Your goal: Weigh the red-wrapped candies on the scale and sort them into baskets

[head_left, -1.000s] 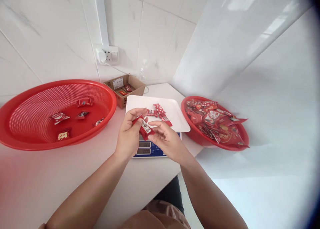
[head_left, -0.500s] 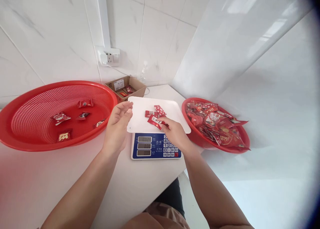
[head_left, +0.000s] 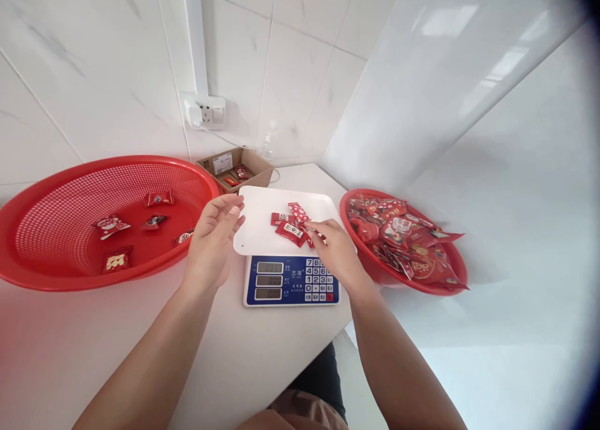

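Observation:
A white weighing pan (head_left: pixel 255 230) sits on a blue electronic scale (head_left: pixel 290 280) with three displays and a keypad. Several small red wrapped candies (head_left: pixel 290 232) lie bunched on the pan. My right hand (head_left: pixel 337 252) is over the pan's right side, its thumb and fingers closed around a red candy packet beside the bunch; the fingers partly cover it. At the pan's left edge, my left hand (head_left: pixel 209 239) is raised with curved fingers apart and nothing in them.
To the left stands a large red mesh basket (head_left: pixel 122 161) with several candies inside. A fuller red basket (head_left: pixel 347 214) of red packets is on the right. Behind the pan are a cardboard box (head_left: pixel 257 167) and a clear bottle (head_left: pixel 269 139), near a wall socket (head_left: pixel 206 112).
My right hand has shifted slightly right, away from the front candy, which now lies free on the pan. Another packet shows under its fingers. My left hand stays nearly in place.

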Demonstrator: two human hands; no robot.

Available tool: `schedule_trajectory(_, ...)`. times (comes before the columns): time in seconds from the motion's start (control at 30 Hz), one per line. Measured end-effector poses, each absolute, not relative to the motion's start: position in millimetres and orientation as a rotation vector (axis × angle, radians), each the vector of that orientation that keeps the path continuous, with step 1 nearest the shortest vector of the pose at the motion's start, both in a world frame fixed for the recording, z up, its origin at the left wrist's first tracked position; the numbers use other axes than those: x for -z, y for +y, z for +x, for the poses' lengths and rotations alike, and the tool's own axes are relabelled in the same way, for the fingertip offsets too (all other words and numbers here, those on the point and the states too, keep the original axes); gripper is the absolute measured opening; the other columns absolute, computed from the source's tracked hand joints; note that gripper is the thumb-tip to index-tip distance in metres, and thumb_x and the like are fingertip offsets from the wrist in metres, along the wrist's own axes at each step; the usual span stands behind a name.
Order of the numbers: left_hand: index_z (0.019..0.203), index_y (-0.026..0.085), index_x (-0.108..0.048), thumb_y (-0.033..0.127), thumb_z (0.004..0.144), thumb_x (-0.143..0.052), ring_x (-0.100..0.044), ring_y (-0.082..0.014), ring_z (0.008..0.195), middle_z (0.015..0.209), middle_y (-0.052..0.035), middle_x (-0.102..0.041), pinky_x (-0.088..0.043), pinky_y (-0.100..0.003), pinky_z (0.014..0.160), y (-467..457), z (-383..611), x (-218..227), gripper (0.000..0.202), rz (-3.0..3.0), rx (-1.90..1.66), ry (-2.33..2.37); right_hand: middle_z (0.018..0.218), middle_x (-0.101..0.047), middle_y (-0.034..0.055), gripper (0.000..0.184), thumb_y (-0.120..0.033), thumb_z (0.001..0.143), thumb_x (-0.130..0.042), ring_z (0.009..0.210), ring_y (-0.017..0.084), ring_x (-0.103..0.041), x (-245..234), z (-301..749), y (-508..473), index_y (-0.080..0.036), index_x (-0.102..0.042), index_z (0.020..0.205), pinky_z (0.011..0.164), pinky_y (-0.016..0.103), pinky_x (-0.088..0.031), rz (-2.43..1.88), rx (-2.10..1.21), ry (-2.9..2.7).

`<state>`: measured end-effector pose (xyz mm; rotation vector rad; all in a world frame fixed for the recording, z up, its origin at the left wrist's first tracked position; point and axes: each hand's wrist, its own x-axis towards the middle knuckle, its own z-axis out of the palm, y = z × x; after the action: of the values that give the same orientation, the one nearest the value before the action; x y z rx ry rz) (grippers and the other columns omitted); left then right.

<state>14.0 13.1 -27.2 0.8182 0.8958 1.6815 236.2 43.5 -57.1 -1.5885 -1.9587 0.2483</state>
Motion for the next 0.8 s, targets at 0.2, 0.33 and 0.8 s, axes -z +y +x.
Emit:
schedule_trajectory(0.2,0.092,0.023,-0.065,0.027,0.077,-0.069,-0.056,-0.0179,0.111,0.111,-0.0027,-0.064,-0.042,-0.033,0.097,14.9,11.3,27.1,0.016,0.83,-1.697,0.883,0.102,-0.065,0.0085,0.031,-0.022,0.089,-0.047,0.097,0.022,-0.061,58.7,237.8,43.8,-0.022,-0.069,0.112,0.089,0.039,-0.049,-1.519,-0.221,-2.004)
schedule_trajectory(0.33,0.093,0.023,-0.064,0.03,0.075,-0.071,-0.057,-0.0193,0.11,0.11,-0.0034,-0.065,-0.042,-0.037,0.098,15.8,10.9,30.4,0.02,0.841,-1.7,0.883,0.102,-0.064,0.0084,0.032,-0.021,0.088,-0.048,0.099,0.022,-0.058,66.3,231.3,43.8,-0.024,-0.068,0.113,0.091,0.042,-0.047,-1.496,-0.241,-2.086)
schedule_trajectory(0.8,0.094,0.023,-0.064,0.033,0.073,-0.072,-0.058,-0.0195,0.108,0.109,-0.0035,-0.066,-0.042,-0.037,0.097,15.4,9.7,29.8,0.025,0.843,-1.682,0.874,0.103,-0.062,0.0073,0.027,-0.025,0.087,-0.054,0.102,0.022,-0.056,70.2,225.3,49.0,-0.027,-0.07,0.109,0.092,0.042,-0.045,-1.482,-0.285,-2.141)
